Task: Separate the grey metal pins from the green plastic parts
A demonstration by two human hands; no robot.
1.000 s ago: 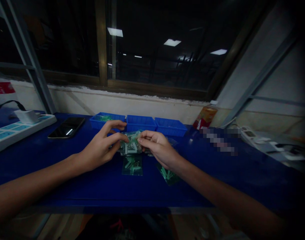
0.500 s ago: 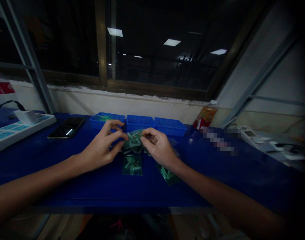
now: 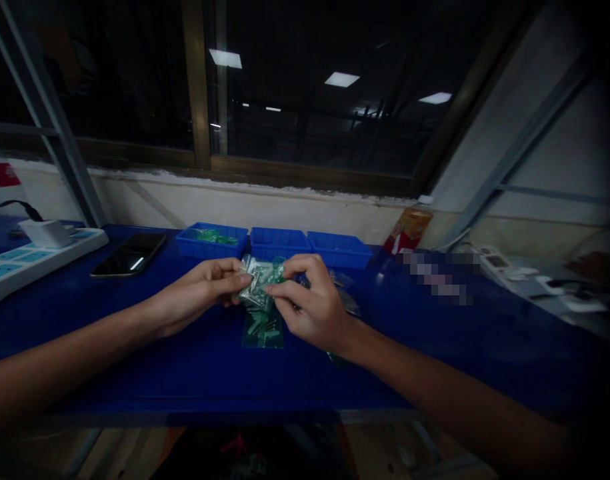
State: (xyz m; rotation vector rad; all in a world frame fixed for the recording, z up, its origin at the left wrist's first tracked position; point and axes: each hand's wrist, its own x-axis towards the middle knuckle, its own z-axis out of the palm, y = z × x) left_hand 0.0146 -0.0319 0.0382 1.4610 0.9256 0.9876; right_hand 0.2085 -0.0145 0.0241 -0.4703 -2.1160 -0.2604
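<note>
My left hand (image 3: pixel 197 293) is closed, thumb and fingers pinching the left side of a clear plastic bag (image 3: pixel 256 287) of small silvery parts, perhaps screws. My right hand (image 3: pixel 319 310) is also closed, its fingers gripping a green-tinted plastic bag (image 3: pixel 279 268) that overlaps the clear one. Where one bag ends and the other starts is hard to see. Just below them on the table lies another green bag (image 3: pixel 263 330) with pale plugs and brass-coloured screws. More clear bags (image 3: pixel 347 293) lie partly hidden behind my right hand.
Three blue bins stand along the wall: a left bin (image 3: pixel 185 248) with green bags, a middle bin (image 3: pixel 279 243) and a right bin (image 3: pixel 339 250). A phone (image 3: pixel 129 255) and a white power strip (image 3: pixel 85 250) lie left. An orange-red packet (image 3: pixel 409 230) leans at right.
My left hand has gone from spread fingers to pinching the clear bag of silvery parts, now raised between my hands. My right hand has shifted slightly with the green bag and covers more of the bag below it.
</note>
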